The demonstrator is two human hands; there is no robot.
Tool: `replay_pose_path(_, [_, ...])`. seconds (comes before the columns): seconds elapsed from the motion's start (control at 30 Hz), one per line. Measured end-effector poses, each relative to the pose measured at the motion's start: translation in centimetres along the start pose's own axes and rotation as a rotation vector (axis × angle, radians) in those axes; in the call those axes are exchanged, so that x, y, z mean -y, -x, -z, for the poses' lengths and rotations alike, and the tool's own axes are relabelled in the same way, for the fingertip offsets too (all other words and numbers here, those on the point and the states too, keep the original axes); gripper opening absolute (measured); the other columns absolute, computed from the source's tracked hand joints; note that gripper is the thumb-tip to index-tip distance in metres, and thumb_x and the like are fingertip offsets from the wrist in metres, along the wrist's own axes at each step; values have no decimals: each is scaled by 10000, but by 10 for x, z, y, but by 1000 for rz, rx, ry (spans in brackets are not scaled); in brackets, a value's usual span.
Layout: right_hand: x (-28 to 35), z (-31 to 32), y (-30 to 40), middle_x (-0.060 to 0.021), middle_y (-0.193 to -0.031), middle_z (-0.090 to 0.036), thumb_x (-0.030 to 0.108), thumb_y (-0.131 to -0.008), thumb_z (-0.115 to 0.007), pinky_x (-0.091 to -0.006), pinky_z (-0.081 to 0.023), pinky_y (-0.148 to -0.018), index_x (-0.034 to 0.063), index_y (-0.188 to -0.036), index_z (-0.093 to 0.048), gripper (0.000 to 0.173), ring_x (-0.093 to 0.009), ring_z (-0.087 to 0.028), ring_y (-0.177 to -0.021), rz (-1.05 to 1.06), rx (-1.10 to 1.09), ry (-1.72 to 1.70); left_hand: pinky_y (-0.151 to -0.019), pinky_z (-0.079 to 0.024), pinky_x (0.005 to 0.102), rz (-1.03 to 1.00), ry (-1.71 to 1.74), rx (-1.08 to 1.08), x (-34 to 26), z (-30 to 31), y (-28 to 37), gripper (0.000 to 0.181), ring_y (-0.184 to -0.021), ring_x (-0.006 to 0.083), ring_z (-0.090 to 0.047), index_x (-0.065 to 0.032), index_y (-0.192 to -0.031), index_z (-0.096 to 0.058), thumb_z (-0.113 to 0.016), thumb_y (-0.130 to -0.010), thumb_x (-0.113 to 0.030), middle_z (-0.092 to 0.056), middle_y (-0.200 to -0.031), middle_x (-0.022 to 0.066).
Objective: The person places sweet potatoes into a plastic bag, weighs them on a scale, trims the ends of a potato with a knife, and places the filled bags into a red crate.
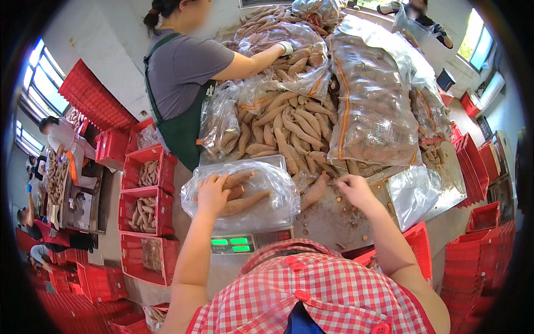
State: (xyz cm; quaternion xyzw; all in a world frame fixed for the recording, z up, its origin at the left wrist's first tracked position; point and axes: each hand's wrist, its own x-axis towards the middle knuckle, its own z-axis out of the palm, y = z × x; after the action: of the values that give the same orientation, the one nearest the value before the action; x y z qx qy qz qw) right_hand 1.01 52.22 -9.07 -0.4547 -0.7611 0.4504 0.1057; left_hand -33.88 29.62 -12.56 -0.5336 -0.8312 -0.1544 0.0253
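Observation:
A clear plastic bag with several sweet potatoes in it lies on the tray of a digital scale in front of me. My left hand rests on the bag's left part, fingers spread against a sweet potato; whether it grips one I cannot tell. To the right of the scale, my right hand is curled near the tip of a single sweet potato; its fingertips are partly hidden, and its hold is unclear. Beyond both hands spreads a large heap of sweet potatoes.
A full transparent sack lies on the metal table, with folded plastic bags nearer me. A co-worker reaches over the heap from the left; another person stands at the far right. Red crates line the left floor.

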Motion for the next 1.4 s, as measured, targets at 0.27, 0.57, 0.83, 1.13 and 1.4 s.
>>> replay_pose_path(0.27, [7,-82,-143,-215,-1054,-611,202,-803,-614,-421,-494,-839,23,-1021,-625,282,-365,-612,-956,215,-309,394,-977,-364,453,-13,2,-107,-5,-16,24,526,-1148,326,-496,-152,-1273,-539,-654,-762,-200,-560,-1200,120])
replay_pose_path(0.57, [12,-80,-205,-195,-1017,-635,207,-841,-562,-399,-518,-819,9,-971,-624,245,-305,-635,-968,74,3,786,-933,-391,442,131,31,-135,-2,-14,23,489,-1071,328,-507,-89,-1206,-577,-672,-728,-128,-570,-1116,122])
replay_pose_path(0.83, [67,-11,-96,12,-671,-511,273,-916,-557,-215,-295,-470,44,-896,-567,230,-57,-418,-543,32,202,-646,-817,-447,415,-213,197,-240,-32,3,7,388,-920,314,-543,-71,-1020,-628,-709,-651,-162,-592,-955,89])
replay_pose_path(1.13, [40,-2,27,-24,-636,-536,266,-917,-567,-209,-320,-474,1,-962,-557,268,-62,-428,-522,361,123,-785,-802,-453,426,-230,140,-181,-56,8,-10,372,-915,315,-545,-86,-1018,-630,-647,-646,-98,-600,-956,102])
replay_pose_path(1.4, [38,5,65,-30,-709,-562,284,-829,-696,-224,-374,-519,-28,-969,-552,371,-90,-493,-590,432,149,-837,-798,-439,421,-364,-91,-92,-79,-25,22,355,-967,286,-529,-119,-1045,-616,-655,-694,-159,-596,-986,77])
